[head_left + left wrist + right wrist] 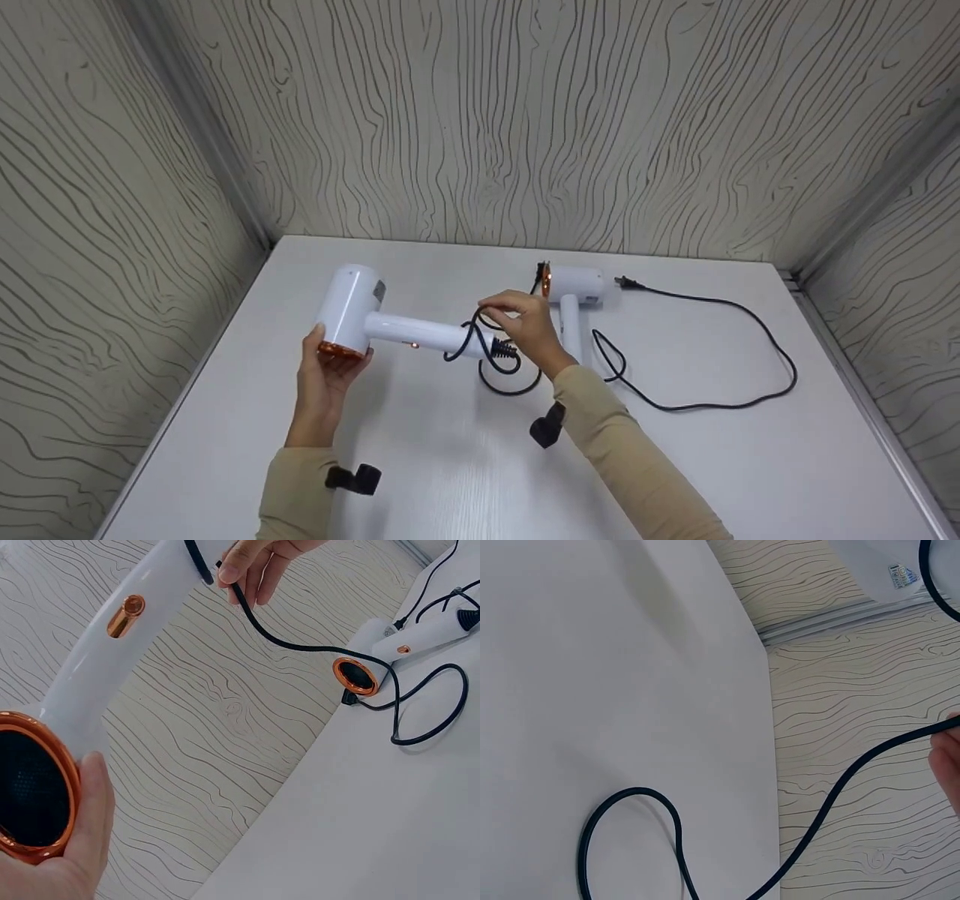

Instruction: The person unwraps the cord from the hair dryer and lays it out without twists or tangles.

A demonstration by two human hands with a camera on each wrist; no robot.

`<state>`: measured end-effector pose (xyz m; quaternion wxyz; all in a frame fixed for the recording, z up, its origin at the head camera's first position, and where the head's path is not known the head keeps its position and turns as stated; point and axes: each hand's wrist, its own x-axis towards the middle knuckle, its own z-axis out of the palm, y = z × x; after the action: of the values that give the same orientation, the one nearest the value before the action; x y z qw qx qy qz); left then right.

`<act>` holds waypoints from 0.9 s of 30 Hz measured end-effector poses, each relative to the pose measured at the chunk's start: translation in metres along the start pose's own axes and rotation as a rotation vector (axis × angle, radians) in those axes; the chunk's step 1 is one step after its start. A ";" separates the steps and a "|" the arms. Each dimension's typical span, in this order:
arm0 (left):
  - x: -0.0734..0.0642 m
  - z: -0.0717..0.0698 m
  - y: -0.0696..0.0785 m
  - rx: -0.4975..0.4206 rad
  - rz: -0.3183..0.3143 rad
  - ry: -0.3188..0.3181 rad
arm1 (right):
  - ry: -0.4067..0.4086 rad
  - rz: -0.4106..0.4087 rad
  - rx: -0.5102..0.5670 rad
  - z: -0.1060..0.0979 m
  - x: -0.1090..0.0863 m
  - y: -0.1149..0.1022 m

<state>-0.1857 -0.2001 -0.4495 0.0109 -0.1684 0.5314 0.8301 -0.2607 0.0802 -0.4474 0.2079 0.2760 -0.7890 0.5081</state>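
Note:
A white hair dryer [349, 304] with a copper-coloured rim is held up off the table, its handle [420, 332] pointing right. My left hand [326, 386] grips the barrel around its rim end, thumb on one side and fingers underneath. Loops of black cord [300, 647] go around the lower handle. My right hand [531, 326] pinches this cord between thumb and fingertips, just beyond the handle's end. From there the cord hangs in a loop and runs to a plug [349, 696] on the table. The right wrist view shows only a few fingertips [946, 761] on the cord.
A second white hair dryer [581, 281] lies on the white table [450, 465], behind my right hand. Its black cord [705, 406] spreads to the right, with the plug [628, 283] beside the barrel. Wood-patterned walls [480, 135] enclose the table's back and sides.

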 end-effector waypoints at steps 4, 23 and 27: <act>0.001 -0.001 -0.002 0.018 0.003 0.007 | -0.007 0.009 -0.001 -0.002 -0.001 -0.001; 0.004 -0.003 -0.004 0.001 -0.014 0.090 | 0.016 -0.031 -0.066 -0.009 -0.005 -0.004; 0.004 -0.003 -0.004 0.006 -0.025 0.104 | 0.022 -0.060 -0.066 -0.009 -0.006 -0.002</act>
<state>-0.1874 -0.2018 -0.4559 -0.0059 -0.2180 0.5314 0.8185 -0.2542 0.0897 -0.4463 0.2405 0.2870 -0.7944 0.4781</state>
